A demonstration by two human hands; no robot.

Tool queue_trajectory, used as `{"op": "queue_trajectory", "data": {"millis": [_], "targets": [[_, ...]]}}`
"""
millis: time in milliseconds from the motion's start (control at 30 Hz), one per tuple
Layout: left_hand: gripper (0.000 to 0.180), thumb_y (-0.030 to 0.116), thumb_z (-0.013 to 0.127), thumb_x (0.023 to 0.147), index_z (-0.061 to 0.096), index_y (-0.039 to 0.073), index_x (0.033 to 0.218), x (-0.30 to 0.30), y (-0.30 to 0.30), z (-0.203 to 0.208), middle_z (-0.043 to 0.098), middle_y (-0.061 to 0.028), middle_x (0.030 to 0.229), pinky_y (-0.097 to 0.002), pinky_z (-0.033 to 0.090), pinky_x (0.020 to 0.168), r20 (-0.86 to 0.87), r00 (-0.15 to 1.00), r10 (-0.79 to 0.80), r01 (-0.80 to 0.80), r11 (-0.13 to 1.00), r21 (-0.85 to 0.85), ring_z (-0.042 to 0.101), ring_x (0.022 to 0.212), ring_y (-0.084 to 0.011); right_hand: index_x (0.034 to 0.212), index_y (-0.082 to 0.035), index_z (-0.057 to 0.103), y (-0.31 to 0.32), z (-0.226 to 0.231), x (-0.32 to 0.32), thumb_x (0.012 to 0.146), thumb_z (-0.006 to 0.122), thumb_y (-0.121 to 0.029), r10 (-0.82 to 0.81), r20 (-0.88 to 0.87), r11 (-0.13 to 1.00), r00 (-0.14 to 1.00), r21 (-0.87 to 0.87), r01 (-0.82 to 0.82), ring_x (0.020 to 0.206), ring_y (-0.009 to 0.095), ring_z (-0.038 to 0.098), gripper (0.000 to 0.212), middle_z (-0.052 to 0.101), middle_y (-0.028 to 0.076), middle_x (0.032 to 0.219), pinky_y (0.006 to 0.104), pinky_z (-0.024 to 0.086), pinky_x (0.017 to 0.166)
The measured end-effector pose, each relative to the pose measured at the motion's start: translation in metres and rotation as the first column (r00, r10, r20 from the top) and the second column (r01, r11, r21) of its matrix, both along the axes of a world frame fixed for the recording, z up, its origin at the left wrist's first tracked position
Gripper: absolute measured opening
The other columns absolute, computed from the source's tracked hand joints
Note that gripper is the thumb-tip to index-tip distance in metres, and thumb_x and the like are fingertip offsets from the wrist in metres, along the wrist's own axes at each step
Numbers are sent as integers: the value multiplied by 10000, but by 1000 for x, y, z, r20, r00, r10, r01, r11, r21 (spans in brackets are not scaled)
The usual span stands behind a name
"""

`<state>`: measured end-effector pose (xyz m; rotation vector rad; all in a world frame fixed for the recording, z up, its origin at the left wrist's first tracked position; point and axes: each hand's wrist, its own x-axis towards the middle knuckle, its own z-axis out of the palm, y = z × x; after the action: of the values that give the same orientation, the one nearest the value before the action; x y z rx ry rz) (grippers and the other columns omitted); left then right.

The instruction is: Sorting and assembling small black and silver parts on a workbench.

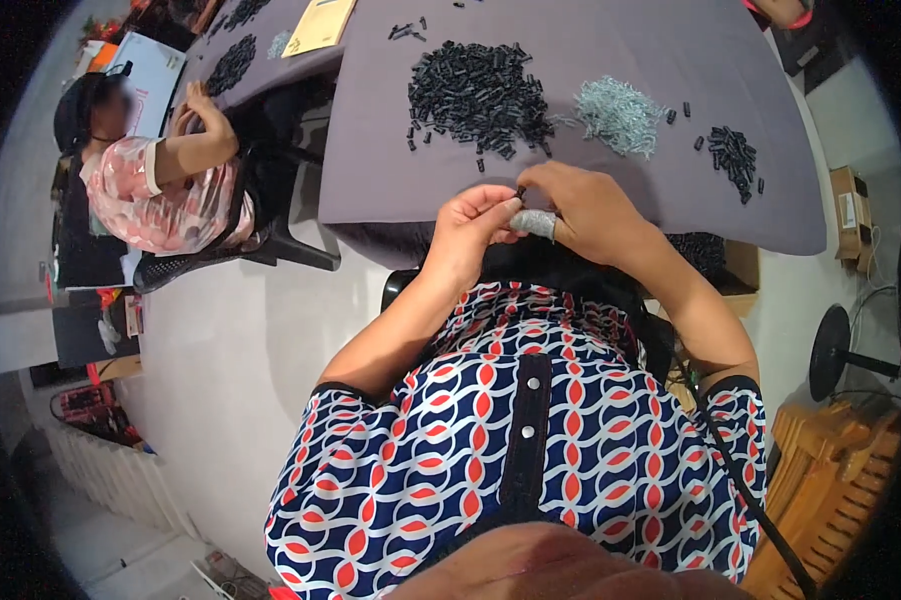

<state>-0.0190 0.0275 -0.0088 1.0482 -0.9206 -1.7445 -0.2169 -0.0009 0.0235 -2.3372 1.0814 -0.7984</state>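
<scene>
Just past the table's near edge, my two hands meet in front of my body. My left hand (473, 228) is closed, with thumb and fingertips pinching a small black plastic piece (520, 192). Curled over the same piece from the right is my right hand (592, 212), its fingertips at the top end. Grey tape (533, 222) wraps my right thumb. Beyond the hands lies a big heap of black plastic pieces (475, 95). To its right is a pile of small shiny silvery pieces (618, 117), then a smaller black pile (732, 160).
A grey cloth covers the table (370, 150). Several stray black pieces (407, 32) lie near its far side, and a yellow pad (318, 25) is at the far left. Another person (165, 180) sits at the left, hands raised near another black pile (232, 66). A black fan (830, 352) stands right.
</scene>
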Motion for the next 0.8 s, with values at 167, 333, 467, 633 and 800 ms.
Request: {"op": "queue_trajectory", "data": {"millis": [167, 333, 467, 633, 800], "targets": [[130, 88, 636, 946, 678, 9, 1040, -8, 1, 12, 720, -65, 925, -242, 555, 701, -116, 990, 77, -65, 993, 99, 689, 809, -123, 896, -69, 563, -1, 7, 5, 710, 759, -225, -65, -114, 980, 991, -196, 42, 854, 310, 613, 311, 586, 109, 899, 446, 497, 669], [109, 64, 654, 925, 693, 15, 1015, -6, 3, -6, 709, -35, 917, -226, 529, 696, -141, 989, 49, -36, 995, 93, 666, 766, -106, 816, -76, 550, -1, -12, 16, 651, 750, -179, -59, -160, 942, 985, -334, 2, 783, 289, 592, 279, 536, 88, 805, 417, 494, 633], [135, 79, 635, 938, 697, 4, 1032, -5, 10, -7, 707, -29, 912, -223, 515, 709, 28, 1000, -7, 6, 999, 40, 652, 767, -101, 792, -78, 548, 7, -23, 11, 667, 735, -197, -46, -204, 957, 978, -291, -16, 760, 283, 601, 254, 552, 84, 795, 401, 496, 621], [199, 137, 602, 964, 708, -15, 1037, -3, 20, -10, 703, -25, 899, -231, 514, 736, 143, 972, -188, 179, 981, 78, 646, 824, -93, 792, -78, 553, 25, -34, 7, 693, 728, -223, 3, -264, 974, 964, -219, -63, 736, 286, 605, 248, 563, 88, 784, 395, 497, 617], [185, 119, 603, 958, 697, -39, 979, -5, 26, -4, 687, -36, 860, -241, 520, 714, 132, 954, -268, 261, 963, 64, 635, 768, -101, 793, -81, 568, 34, -43, 2, 738, 718, -262, 66, -290, 984, 955, -140, -111, 731, 300, 613, 242, 578, 95, 772, 418, 495, 625]]}}
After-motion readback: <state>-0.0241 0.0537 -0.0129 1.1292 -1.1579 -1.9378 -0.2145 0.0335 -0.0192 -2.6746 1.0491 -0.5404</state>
